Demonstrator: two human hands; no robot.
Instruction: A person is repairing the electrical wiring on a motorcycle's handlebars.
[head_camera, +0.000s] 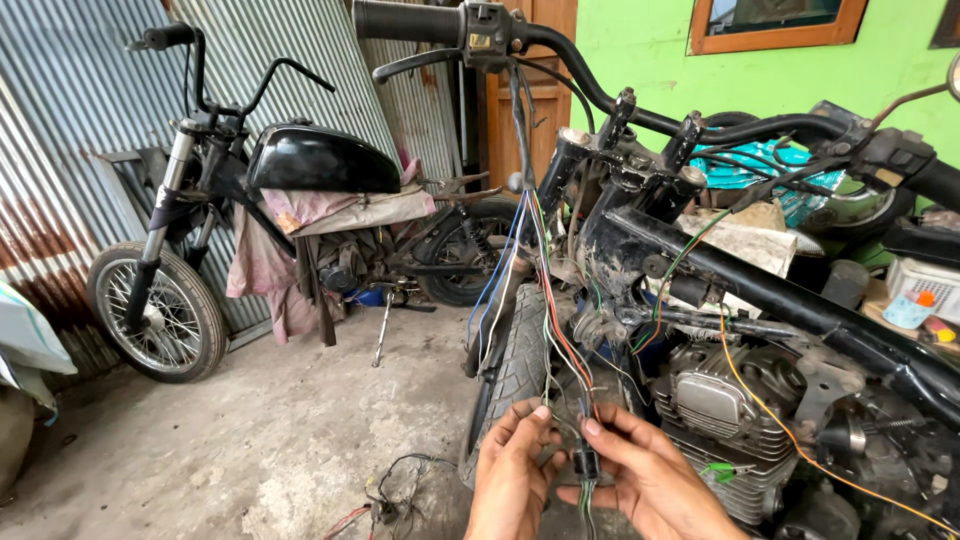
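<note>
Both my hands are low in the head view, in front of a stripped motorcycle frame (760, 290). My left hand (510, 475) pinches thin wires beside a small black connector (586, 462). My right hand (645, 475) grips that connector from the right, thumb on top. A bundle of coloured wires (545, 300), blue, white, green, red and orange, runs from the handlebar (560, 45) down to the connector. Behind my hands are the front tyre (515, 360) and the engine (720, 410).
A second black motorcycle (300, 200) draped with cloth stands at left against corrugated metal sheets (60, 120). Loose wires (390, 500) lie on the concrete floor (300, 420). An orange wire (790, 430) hangs across the engine. A green wall (650, 60) and clutter are at right.
</note>
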